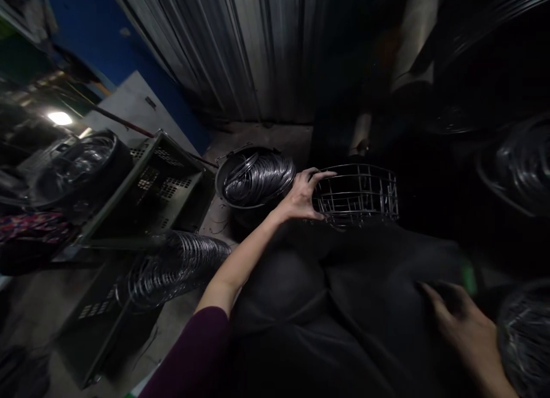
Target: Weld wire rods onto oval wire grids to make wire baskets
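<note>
A round wire basket of shiny metal stands at the centre right, beyond the black cloth over my lap. My left hand is at its left side, thumb and index finger spread along the wire rim; whether it bears any weight I cannot tell. At the lower right, my right hand hangs over the cloth's right edge, blurred, with thumb and fingers apart and nothing visible in it. A blurred green thing shows just beyond its fingers.
Left of the basket, a round tub holds many metal rings. Farther left are a green crate, a long row of wire rings and another crate below. Wire bundles lie at the right. Corrugated metal rises behind.
</note>
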Demonstrator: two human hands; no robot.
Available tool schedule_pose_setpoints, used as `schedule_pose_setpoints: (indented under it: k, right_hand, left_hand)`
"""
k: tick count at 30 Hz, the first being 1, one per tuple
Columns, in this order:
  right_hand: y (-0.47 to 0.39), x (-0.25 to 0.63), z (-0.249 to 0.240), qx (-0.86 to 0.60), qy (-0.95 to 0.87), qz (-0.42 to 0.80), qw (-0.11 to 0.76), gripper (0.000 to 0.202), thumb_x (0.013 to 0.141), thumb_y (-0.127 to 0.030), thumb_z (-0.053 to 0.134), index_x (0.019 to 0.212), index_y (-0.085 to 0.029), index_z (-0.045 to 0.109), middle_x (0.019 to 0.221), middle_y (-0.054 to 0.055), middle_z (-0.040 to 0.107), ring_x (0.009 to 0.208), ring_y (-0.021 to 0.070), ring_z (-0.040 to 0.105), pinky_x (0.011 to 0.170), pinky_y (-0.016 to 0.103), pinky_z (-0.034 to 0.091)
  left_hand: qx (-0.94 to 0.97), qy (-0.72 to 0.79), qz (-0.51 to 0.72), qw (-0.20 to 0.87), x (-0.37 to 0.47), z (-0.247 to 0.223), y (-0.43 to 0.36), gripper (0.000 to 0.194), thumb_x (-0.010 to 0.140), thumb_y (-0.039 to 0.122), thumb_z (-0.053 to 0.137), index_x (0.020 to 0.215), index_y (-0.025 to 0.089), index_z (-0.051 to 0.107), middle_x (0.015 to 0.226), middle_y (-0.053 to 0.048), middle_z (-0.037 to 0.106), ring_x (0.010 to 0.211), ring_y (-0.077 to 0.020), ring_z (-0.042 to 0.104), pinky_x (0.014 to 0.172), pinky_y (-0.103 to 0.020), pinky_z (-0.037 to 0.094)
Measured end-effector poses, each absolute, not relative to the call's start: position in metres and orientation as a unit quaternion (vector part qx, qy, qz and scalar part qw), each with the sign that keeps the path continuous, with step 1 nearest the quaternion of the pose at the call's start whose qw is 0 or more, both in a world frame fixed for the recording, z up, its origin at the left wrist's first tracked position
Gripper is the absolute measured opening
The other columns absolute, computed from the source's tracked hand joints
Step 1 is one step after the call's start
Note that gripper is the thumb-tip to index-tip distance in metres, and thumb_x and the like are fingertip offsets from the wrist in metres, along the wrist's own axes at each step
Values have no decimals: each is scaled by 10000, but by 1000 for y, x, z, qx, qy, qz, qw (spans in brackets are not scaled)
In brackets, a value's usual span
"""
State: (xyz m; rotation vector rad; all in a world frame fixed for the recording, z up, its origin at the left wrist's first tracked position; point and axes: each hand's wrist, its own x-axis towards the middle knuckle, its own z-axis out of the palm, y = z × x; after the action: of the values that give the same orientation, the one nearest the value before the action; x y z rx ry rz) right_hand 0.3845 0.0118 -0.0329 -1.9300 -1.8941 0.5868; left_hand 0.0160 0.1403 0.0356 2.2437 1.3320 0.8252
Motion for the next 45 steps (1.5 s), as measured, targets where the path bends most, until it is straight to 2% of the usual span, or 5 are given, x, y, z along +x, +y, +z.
schedule_pose_setpoints:
  k: [4,9,13,19,45]
  right_hand:
    - [50,358,24,-652,-569,359,349,405,627,-627,676,940,-381,604,1015,38,659,929,267,643,846,403,553]
    - [113,303,77,-529,-621,553,172,555,624,-712,689,892,-227,719,906,84,678,834,257,659,732,347,563]
    - [132,280,72,-470,-774,335,259,537,816,-676,543,940,-191,737,904,55,686,780,203,665,695,296,546]
    - [133,269,70,-277,-921,-125,242,523,1052,-388,232,1119,-198,715,926,-17,688,528,145,594,351,270,390]
    - [187,292,87,-240,-920,-188,245,400,995,-281,335,1105,-236,717,922,9,690,510,142,547,440,267,393]
  left_hand:
    - [830,459,254,191,20,45,147,931,474,452,890,1292,173,544,1363,-181,319,1324,-354,313,1130,-498,293]
    - [853,453,201,165,33,58,150,872,503,449,872,1279,186,575,1373,-189,323,1305,-379,321,1117,-535,275]
    - [867,427,194,168,33,59,147,880,533,469,860,1305,167,565,1362,-209,325,1309,-375,320,1112,-523,291]
    - [837,440,228,230,24,50,150,945,486,433,879,1321,144,544,1363,-204,332,1340,-372,311,1126,-515,305]
    - [810,441,291,255,41,57,197,950,470,288,883,1348,193,534,1398,-152,292,1343,-347,310,1144,-503,328]
